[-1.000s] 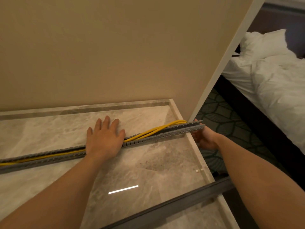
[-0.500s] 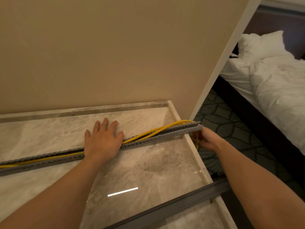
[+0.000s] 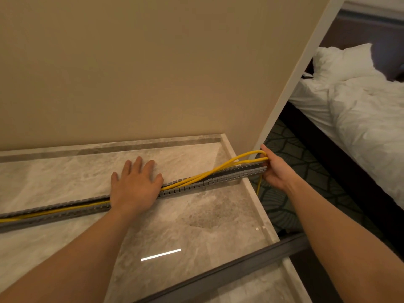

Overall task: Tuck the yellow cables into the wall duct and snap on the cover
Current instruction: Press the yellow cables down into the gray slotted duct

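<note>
A long grey slotted duct (image 3: 209, 181) lies flat across the marble top, running from the left edge to the right corner. Yellow cables (image 3: 220, 169) sit inside its left stretch and rise out of it toward the right end, then hang down past the edge. My left hand (image 3: 135, 186) lies flat, fingers spread, pressing on the middle of the duct. My right hand (image 3: 273, 169) is at the duct's right end, fingers closed around the raised cables. The dark grey cover strip (image 3: 229, 270) lies apart, diagonally at the near right.
The marble top (image 3: 196, 226) ends at a raised rim on the right, with patterned carpet (image 3: 290, 154) below. A beige wall (image 3: 153, 73) stands right behind. A bed with white bedding (image 3: 360, 110) fills the far right.
My right hand has taken hold of the cables at the duct's end and lifted them, so they arc higher above the duct. My left hand has stayed pressed on the duct.
</note>
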A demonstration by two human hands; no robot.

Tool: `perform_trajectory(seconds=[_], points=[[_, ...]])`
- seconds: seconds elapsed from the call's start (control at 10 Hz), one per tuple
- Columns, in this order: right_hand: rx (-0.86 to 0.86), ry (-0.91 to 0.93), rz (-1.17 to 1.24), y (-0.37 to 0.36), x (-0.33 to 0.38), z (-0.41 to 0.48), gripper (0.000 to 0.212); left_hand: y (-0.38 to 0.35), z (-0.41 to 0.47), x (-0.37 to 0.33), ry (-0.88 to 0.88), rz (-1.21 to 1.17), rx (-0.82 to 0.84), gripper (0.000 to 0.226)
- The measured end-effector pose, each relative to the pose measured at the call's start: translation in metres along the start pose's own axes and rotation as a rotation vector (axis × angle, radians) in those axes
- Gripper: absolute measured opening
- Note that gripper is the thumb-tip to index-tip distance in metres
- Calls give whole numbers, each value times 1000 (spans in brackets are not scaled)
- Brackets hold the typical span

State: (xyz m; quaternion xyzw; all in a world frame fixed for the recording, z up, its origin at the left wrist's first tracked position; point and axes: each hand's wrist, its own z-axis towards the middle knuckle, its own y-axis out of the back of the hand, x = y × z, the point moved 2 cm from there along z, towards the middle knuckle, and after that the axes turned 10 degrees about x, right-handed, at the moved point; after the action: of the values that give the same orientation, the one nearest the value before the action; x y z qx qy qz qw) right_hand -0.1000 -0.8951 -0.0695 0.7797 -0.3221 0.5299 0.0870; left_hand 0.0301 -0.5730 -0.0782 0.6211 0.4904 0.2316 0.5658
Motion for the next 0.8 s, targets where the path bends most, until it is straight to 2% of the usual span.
perform_trajectory(seconds=[0.3,0.4,0.7,0.8], points=[[-57,30,-140,6,-4,-10,49,1,-1,-1,0,7,-2,54],[-55,14,-216,6,-9,-12,45,1,-1,-1,0,6,-3,54],[-93,-57,-410,-1,-11,-12,53,0,0,0,-2,3,-6,54],[-173,64,-435,-5,7,-10,47,0,0,-1,-1,7,-5,54]])
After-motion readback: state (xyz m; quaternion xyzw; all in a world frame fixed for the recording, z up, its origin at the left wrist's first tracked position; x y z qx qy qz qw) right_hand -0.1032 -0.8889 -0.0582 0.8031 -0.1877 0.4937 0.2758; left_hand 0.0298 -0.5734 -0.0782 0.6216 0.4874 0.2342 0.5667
